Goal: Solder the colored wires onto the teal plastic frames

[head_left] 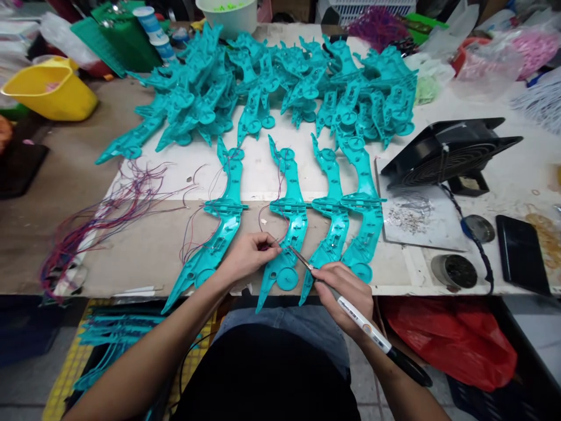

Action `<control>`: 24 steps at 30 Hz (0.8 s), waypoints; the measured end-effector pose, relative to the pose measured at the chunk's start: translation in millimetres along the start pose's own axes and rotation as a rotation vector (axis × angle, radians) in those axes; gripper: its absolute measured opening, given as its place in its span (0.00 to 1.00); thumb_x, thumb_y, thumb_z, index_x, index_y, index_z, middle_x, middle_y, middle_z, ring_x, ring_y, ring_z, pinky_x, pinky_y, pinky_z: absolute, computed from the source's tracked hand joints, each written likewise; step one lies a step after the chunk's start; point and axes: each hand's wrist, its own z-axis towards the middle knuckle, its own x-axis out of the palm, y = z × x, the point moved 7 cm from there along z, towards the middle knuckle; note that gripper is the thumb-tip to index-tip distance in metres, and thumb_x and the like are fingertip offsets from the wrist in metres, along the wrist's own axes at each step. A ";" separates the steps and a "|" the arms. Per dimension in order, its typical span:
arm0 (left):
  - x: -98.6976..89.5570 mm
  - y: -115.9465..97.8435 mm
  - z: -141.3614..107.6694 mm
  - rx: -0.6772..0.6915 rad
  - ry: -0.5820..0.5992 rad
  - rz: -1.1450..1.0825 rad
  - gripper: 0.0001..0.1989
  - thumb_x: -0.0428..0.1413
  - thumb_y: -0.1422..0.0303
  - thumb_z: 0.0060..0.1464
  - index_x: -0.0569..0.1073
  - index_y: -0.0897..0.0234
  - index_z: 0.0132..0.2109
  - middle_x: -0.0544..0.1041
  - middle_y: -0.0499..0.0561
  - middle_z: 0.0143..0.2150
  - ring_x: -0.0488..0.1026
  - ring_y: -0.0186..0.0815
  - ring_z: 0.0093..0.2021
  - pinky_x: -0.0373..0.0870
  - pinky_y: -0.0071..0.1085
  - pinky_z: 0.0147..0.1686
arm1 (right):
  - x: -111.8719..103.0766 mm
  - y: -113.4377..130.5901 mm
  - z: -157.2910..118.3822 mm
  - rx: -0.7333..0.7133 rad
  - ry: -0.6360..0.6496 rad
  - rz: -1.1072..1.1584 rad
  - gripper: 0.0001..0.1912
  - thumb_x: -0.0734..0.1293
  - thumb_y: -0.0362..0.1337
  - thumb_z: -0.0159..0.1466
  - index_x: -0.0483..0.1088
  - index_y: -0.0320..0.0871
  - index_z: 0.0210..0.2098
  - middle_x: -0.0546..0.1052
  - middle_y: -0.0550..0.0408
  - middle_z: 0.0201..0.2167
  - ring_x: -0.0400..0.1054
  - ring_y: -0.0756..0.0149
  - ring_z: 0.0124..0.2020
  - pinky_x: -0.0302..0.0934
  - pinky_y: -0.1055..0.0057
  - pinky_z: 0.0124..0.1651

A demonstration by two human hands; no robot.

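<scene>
Several teal plastic parts lie in a row across the table. My left hand [254, 252] is closed in a pinch on thin red and blue wires [277, 229], at the lower half of the second teal part [294, 229] from the left. My right hand [344, 292] grips a white and black soldering iron [363, 326], its metal tip touching or just above that same part. Wires also lie over the leftmost teal part [225, 231]. Two more teal parts [332, 175] [367, 225] lie to the right, close together.
Behind is a heap of teal parts [197, 88]. Loose wires [87, 234] spread at left, near a yellow basket [52, 93]. On the right are a black fan [447, 153], a board with solder bits [421, 219], a round tin [458, 271] and a phone [521, 251].
</scene>
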 end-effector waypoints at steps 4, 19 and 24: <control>-0.7 -0.1 -0.3 0.014 -0.003 0.019 0.09 0.59 0.64 0.47 0.73 0.68 0.30 0.70 0.46 0.25 0.62 0.28 0.26 0.57 0.25 0.26 | 2.1 -0.6 -0.5 -0.032 0.004 -0.008 0.14 0.66 0.25 0.59 0.73 0.43 0.43 0.76 0.52 0.32 0.71 0.65 0.35 0.68 0.67 0.39; -0.5 4.8 0.5 0.014 0.010 0.000 0.12 0.59 0.61 0.48 0.74 0.67 0.31 0.70 0.47 0.26 0.63 0.29 0.26 0.59 0.25 0.26 | -2.9 0.7 -1.7 0.020 0.019 -0.029 0.12 0.65 0.26 0.60 0.74 0.43 0.42 0.76 0.51 0.32 0.72 0.63 0.36 0.68 0.65 0.40; 0.0 6.0 1.0 0.000 0.019 0.001 0.11 0.59 0.63 0.48 0.74 0.68 0.31 0.69 0.46 0.25 0.62 0.28 0.25 0.59 0.25 0.26 | -1.9 -0.1 -0.2 0.033 0.018 -0.016 0.12 0.65 0.27 0.60 0.75 0.43 0.42 0.76 0.51 0.31 0.72 0.63 0.35 0.68 0.65 0.39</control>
